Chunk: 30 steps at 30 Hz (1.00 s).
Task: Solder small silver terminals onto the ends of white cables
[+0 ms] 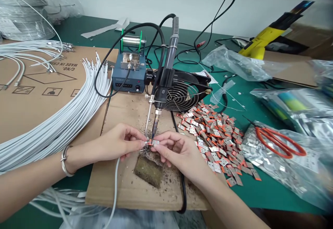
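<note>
White cable (116, 178) and a small metal plug (155, 142) meet under the tip of a soldering iron (170, 55) in the view from the worker's head. The left hand (127, 141) reaches in from the left with its forearm slanting up across the counter (270, 192), palm turned inward, a silvery bracelet (64, 163) at the wrist. Its grip is a narrow pinch, thumb against fingers, on the cable, whose length drops from beneath the palm toward the lower edge. The right hand (179, 147) comes from the lower right, wrist bent inward, fingers curled; its grip is equally narrow, thumb and forefinger closed on the plug. The fingertips of both hands nearly meet just below the iron, above a speckled sheet of cardboard (104, 187).

A worn sponge (148, 170) lies on the sheet just below the hands. Beyond them stand a blue box (128, 74) bearing a solder spool (133, 41) and a black fan (182, 95). To the left fans a thick bundle of white cables (85, 100); to the right spreads a heap of orange-edged metal pieces (215, 135), with red-handled scissors (278, 142) resting on a plastic bag (281, 170) beside it.
</note>
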Each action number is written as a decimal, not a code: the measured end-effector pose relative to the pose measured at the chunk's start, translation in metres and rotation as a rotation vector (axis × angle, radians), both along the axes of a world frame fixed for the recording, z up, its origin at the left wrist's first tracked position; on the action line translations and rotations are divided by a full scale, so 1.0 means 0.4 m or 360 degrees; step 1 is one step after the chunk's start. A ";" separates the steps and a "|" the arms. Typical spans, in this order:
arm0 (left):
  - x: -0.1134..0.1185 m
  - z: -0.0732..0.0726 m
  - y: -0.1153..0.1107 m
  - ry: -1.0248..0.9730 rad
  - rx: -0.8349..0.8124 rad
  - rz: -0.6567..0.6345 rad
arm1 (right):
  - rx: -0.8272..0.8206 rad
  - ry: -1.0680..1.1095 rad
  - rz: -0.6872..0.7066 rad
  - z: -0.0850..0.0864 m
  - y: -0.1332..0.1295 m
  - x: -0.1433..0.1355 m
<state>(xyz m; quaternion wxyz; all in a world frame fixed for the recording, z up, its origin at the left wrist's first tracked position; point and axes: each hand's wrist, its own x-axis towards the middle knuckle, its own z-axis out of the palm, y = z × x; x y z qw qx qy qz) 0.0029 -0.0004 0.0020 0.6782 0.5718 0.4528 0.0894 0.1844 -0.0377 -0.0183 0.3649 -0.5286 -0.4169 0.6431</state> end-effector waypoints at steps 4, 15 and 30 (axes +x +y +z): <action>-0.001 0.002 -0.001 -0.0004 0.0004 0.0001 | 0.0055 0.0037 0.0015 0.000 0.001 0.004; -0.005 -0.002 -0.001 -0.0003 -0.0028 0.0032 | 0.0106 0.0170 0.0050 -0.005 0.000 0.010; -0.011 -0.013 -0.001 -0.0030 -0.0029 0.0046 | 0.0131 0.0100 0.0045 -0.008 -0.002 0.014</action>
